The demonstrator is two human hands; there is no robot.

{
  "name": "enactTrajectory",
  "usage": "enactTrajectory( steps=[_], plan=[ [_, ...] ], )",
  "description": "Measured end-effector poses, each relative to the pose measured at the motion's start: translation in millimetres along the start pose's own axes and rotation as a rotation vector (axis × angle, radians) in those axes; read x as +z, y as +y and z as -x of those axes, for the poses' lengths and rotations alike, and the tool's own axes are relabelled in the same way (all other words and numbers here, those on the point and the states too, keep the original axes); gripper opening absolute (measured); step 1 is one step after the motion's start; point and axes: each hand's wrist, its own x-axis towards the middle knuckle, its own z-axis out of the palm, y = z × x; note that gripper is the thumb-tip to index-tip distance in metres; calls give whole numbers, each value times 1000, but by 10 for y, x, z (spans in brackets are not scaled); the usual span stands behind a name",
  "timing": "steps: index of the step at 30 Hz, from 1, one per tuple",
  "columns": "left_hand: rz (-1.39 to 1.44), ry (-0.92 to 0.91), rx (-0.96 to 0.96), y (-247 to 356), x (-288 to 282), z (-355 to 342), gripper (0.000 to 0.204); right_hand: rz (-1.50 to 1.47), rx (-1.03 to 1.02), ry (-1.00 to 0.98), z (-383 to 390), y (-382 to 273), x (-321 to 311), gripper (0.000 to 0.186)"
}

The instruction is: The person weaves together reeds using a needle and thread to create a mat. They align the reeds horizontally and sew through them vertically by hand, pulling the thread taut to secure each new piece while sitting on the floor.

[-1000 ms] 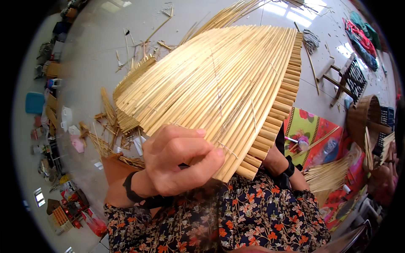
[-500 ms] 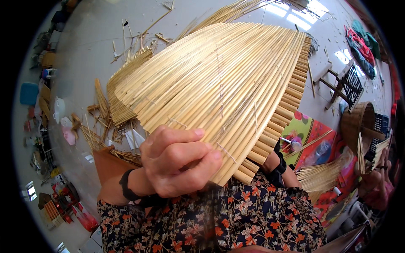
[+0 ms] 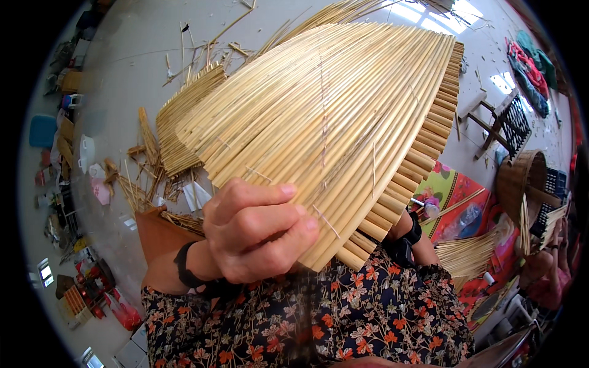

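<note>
Your left hand (image 3: 257, 230), with a black band at its wrist, is closed on the near-left edge of a broad, pale straw-coloured panel of slender stalks laid side by side (image 3: 331, 110), its curled fingers lying over the upper face. The panel spreads up and to the right of this grip, narrowing the stalks toward its far rim; short stitches of light thread (image 3: 326, 221) cross it just beside your fingertips, and a longer dark-and-light stitch line runs higher up. Beneath, a second layer of tan stalks with blunt cut ends (image 3: 423, 156) projects along the side to the right of the grip. Your right hand (image 3: 402, 226) shows only in part at that side; the panel hides its fingers, so whether they grip cannot be told. Left of the grip stands an orange-brown, flat-sided object (image 3: 162, 236); well to the right, a bundle of thin pale stalks (image 3: 466, 254) lies on a red-and-green flowered mat (image 3: 443, 178). Below the grip is your dark, leaf-patterned garment (image 3: 368, 313).
</note>
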Motion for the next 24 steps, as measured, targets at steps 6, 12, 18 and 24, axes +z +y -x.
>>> enactTrajectory(
  steps=[6, 12, 18, 24],
  plan=[
    [-10, -29, 26, 2, -8, -11, 22, 15, -4, -11, 42, -19, -35, 52],
    [-19, -18, 50, -11, 24, 0, 21, 31, -8, -12, 47, -2, -32, 52],
    [-29, -11, 29, 2, 30, -8, 20, 27, -15, -16, 21, 2, -12, 53],
    [-45, -66, 56, -3, 31, -20, 21, 27, -23, -7, -30, 75, 54, 53]
  ],
)
